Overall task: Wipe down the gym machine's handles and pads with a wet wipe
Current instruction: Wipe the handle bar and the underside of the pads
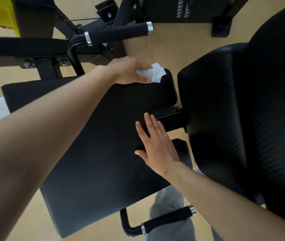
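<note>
head view, one moment. the left hand (127, 71) lies on the far corner of the black seat pad (103, 150), its thumb and fingers curled round a bunched white wet wipe (153, 74). the wipe sticks out past the fingertips, touches the pad and slightly overhangs its far edge. just beyond it there is a narrow gap, then the rounded edge of the back pad (233, 105). past the knuckles lies an open stretch of tan floor (164, 44), bounded by the upper handle (119, 33) and the back pad.

the right hand (156, 146) rests flat on the same pad and holds nothing — fingers straight and a little spread, thumb out to the side. its fingertips reach the pad's side edge, next to a black ribbed bracket (170, 119) that runs toward the back pad. under the heel of this hand part of a smaller black pad (181, 148) shows. between the two hands the pad surface is bare.

counts: two hands; one wipe; two foam-covered handles — the upper one beyond the left wrist and the lower handle (167, 218) beside the right forearm — each with two chrome collars, four in all. a grey trouser leg (169, 202) shows under the right forearm.
</note>
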`<action>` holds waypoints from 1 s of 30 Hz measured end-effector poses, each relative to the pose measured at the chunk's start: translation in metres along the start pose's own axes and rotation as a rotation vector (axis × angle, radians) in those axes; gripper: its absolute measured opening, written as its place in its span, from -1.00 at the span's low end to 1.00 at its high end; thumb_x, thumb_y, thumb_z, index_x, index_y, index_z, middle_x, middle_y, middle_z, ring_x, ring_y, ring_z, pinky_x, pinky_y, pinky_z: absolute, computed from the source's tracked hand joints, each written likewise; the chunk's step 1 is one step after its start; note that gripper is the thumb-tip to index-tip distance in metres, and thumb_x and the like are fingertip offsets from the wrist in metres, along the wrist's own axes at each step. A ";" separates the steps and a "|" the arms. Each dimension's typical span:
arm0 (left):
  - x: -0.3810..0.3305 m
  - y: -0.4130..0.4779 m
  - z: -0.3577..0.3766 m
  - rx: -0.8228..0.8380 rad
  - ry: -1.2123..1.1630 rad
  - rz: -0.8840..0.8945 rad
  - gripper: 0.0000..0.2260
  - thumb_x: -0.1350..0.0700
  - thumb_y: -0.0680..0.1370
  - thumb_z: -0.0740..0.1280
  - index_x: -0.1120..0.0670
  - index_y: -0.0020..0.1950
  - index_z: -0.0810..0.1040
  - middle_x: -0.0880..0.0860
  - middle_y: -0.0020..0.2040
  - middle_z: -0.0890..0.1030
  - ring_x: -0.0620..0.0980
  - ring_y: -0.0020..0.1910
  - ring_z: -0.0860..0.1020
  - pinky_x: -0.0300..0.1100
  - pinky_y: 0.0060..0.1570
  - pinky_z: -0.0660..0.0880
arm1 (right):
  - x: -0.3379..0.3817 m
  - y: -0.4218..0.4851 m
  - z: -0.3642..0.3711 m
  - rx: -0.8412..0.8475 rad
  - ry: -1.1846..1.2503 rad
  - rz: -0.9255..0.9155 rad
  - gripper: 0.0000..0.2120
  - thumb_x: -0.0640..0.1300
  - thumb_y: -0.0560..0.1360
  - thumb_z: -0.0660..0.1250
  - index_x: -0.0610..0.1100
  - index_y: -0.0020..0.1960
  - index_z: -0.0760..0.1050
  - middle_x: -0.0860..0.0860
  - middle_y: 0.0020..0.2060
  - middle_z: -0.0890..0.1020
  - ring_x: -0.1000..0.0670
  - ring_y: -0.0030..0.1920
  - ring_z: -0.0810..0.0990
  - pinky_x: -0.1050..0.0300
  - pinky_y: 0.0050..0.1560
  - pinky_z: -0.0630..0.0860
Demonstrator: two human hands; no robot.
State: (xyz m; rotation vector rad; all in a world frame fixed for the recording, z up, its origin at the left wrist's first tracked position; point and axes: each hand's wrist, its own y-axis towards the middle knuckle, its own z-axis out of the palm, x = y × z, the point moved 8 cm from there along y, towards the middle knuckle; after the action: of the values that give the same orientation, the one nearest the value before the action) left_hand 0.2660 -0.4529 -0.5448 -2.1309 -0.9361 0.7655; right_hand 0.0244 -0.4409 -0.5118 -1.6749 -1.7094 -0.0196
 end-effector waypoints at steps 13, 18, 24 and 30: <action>-0.036 0.009 -0.004 0.030 -0.264 0.078 -0.62 -0.14 0.70 0.18 -0.10 0.49 0.44 -0.01 0.30 0.53 0.04 0.28 0.47 0.03 0.21 0.41 | 0.004 0.035 -0.021 -0.061 -0.012 -0.069 -0.14 0.22 0.57 0.33 -0.03 0.66 -0.03 -0.15 0.65 -0.05 -0.19 0.65 -0.12 -0.14 0.63 -0.03; -0.022 -0.001 -0.005 0.004 -0.152 0.095 -0.59 -0.13 0.70 0.18 -0.17 0.57 0.35 -0.01 0.50 0.45 0.08 0.45 0.41 0.06 0.25 0.40 | 0.000 0.036 -0.019 -0.041 -0.048 -0.077 -0.15 0.27 0.58 0.27 -0.02 0.67 -0.07 -0.15 0.65 -0.09 -0.18 0.65 -0.15 -0.15 0.63 -0.05; 0.023 -0.044 -0.008 -0.074 -0.082 -0.004 -0.55 -0.14 0.67 0.23 -0.23 0.58 0.30 0.02 0.53 0.43 0.16 0.47 0.41 0.17 0.26 0.47 | 0.004 0.037 -0.022 -0.005 -0.050 -0.064 -0.15 0.24 0.59 0.28 -0.02 0.67 -0.09 -0.16 0.65 -0.13 -0.19 0.64 -0.17 -0.17 0.63 -0.07; 0.065 -0.093 -0.009 -0.242 0.005 -0.179 -0.55 -0.18 0.66 0.25 -0.26 0.55 0.32 0.08 0.46 0.47 0.21 0.38 0.46 0.09 0.07 0.47 | 0.005 0.038 -0.023 0.039 -0.093 -0.044 -0.14 0.24 0.60 0.25 -0.02 0.66 -0.17 -0.16 0.64 -0.18 -0.18 0.64 -0.21 -0.14 0.63 -0.13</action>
State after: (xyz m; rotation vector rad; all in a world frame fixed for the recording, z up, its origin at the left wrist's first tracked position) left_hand 0.2731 -0.3570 -0.4834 -2.2134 -1.2512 0.5811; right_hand 0.0691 -0.4416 -0.5102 -1.6322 -1.8042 0.0721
